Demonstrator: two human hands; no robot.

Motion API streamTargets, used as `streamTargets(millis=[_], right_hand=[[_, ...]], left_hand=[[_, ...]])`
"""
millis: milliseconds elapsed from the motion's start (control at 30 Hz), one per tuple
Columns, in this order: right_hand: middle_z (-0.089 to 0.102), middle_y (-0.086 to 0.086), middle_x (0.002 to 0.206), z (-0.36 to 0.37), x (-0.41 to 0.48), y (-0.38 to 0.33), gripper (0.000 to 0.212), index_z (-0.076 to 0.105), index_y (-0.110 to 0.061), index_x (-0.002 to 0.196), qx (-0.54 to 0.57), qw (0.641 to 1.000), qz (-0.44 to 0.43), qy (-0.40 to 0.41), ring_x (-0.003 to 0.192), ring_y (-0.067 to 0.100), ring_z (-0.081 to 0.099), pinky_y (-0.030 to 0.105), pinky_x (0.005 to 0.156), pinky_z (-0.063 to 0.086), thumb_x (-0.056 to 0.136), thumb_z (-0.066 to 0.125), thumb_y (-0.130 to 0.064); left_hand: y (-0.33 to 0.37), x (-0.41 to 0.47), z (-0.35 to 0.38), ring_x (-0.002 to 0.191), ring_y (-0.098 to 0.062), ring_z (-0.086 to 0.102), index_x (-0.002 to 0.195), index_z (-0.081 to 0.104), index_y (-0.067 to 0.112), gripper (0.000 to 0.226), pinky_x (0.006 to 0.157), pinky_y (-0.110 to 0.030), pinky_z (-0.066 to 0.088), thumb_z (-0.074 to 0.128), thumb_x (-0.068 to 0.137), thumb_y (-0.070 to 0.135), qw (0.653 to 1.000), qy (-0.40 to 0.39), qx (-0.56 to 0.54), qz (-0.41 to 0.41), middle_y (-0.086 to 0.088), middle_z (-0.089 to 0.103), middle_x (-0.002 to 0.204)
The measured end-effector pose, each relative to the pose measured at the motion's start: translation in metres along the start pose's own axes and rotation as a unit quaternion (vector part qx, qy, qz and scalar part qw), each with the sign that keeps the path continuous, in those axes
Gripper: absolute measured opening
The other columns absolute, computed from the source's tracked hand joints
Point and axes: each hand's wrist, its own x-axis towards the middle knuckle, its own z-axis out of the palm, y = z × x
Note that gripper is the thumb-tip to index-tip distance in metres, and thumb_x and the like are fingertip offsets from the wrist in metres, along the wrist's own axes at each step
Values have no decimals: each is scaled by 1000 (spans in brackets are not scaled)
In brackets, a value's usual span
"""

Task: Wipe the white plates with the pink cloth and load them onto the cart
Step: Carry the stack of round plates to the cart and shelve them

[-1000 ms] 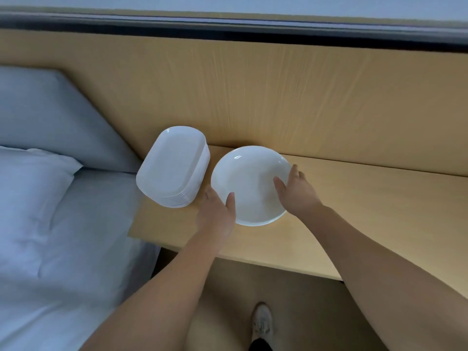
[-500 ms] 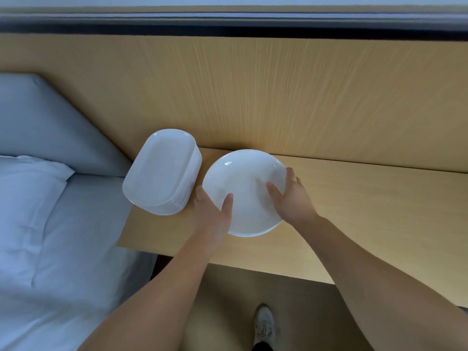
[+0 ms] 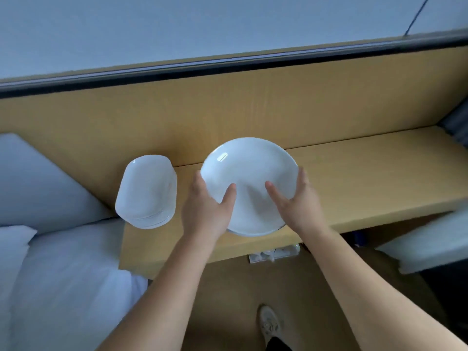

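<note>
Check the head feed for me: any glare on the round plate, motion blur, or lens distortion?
Head view: one small glare patch high on the left of the round plate; the stack of oblong plates and the frame's right edge look soft and smeared; the wide lens bows the dark rail above the wooden panel; light is flat and bluish, shadows faint.

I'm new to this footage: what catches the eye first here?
The left hand and right hand grip a round plate at centre, over the wooden shelf. A stack of oval plates stands on the shelf to its left, next to a bed.
</note>
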Motion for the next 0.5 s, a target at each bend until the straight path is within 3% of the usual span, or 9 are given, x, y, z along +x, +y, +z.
streamTargets(millis=[67, 267, 500], right_hand=[[54, -2, 119, -24, -43, -5, 59, 40, -27, 124, 9, 999, 2, 53, 101, 16, 57, 27, 74, 45, 81, 65, -59], [52, -6, 118, -98, -175, 0, 56, 37, -34, 119, -36, 977, 45, 204, 99, 14, 56, 35, 76, 52, 79, 60, -66], [56, -6, 114, -185, -344, 32, 51, 41, -32, 119, -41, 921, 117, 370, 98, 11, 58, 35, 79, 53, 81, 63, -58]], left_hand=[[11, -29, -12, 122, -22, 50, 149, 21, 22, 79, 93, -33, 43, 51, 87, 61, 999, -30, -1, 42, 5, 44, 142], [51, -125, -23, 119, -25, 52, 144, 26, 19, 73, 86, -30, 38, 54, 87, 56, 976, -120, -31, 177, 1, 47, 140], [94, -267, -5, 126, -23, 47, 146, 28, 18, 67, 89, -25, 34, 56, 90, 42, 910, -240, -100, 322, -1, 46, 142]])
